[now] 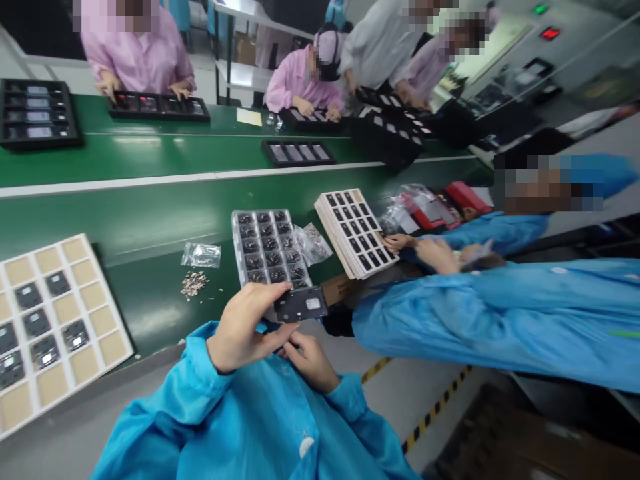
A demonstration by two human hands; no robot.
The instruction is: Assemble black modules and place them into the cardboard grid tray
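Note:
Between the thumb and fingers of my left hand [250, 327] is a flat black rectangular electronic part [301, 305] with a small pale square on its face. Just below it, my right hand [311, 360] is closed, its fingertips close to the left thumb; what they hold, if anything, is hidden. Beyond the part lies a clear compartment box [237, 247] full of tiny dark pieces. To its left, a pile of small pieces [194, 284] sits near a clear plastic bag [201, 255]. A white-framed tray [109, 308] at far left carries several similar black parts.
A stack of white trays [345, 247] with dark parts stands right of the box, beside another bag [313, 244]. A co-worker in a blue sleeve [450, 313] is close on my right. Across the green bench [165, 220], people in pink handle black trays [159, 107].

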